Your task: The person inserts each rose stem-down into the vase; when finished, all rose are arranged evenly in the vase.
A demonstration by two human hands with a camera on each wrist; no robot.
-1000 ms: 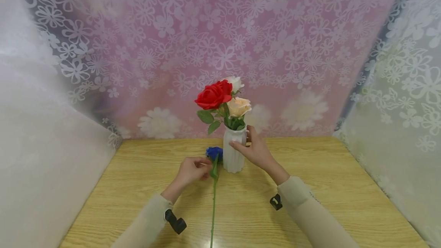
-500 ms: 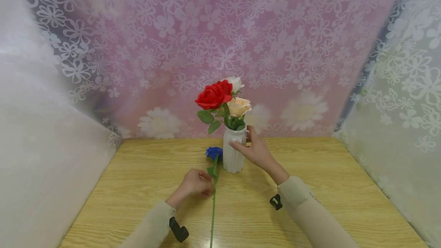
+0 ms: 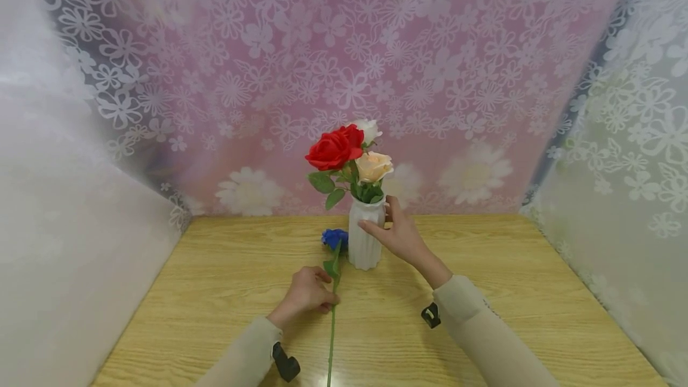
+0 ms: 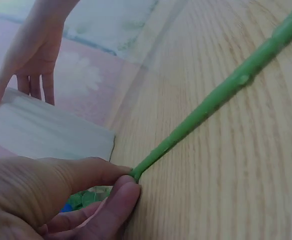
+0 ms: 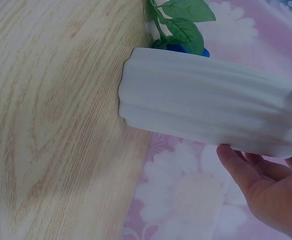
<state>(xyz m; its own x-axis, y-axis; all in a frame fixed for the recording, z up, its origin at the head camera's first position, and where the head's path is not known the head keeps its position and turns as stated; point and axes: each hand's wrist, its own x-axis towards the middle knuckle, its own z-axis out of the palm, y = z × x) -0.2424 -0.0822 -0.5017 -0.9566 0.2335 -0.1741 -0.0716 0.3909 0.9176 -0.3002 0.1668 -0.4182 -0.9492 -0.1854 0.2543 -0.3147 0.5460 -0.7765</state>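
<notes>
A blue artificial rose (image 3: 334, 239) lies on the wooden table, its long green stem (image 3: 331, 339) running toward the front edge. My left hand (image 3: 306, 292) pinches that stem between thumb and forefinger, below the leaves; the left wrist view shows the pinch on the green stem (image 4: 211, 107) close up. Just right of the blue bloom, a white ribbed vase (image 3: 365, 240) stands upright. It holds a red rose (image 3: 333, 148), a peach rose (image 3: 373, 166) and a white rose (image 3: 368, 131). My right hand (image 3: 402, 235) grips the vase near its top, thumb in front and fingers round the far side.
The wooden table (image 3: 473, 291) reaches back to a pink flower-patterned backdrop (image 3: 344, 64). Whitish sheeting (image 3: 80, 196) stands along the left side, and a flower-printed sheet (image 3: 629, 208) along the right.
My left hand has moved down along the flower, from beside the leaves to the bare stem, and now pinches it. My right hand has stayed on the vase.
</notes>
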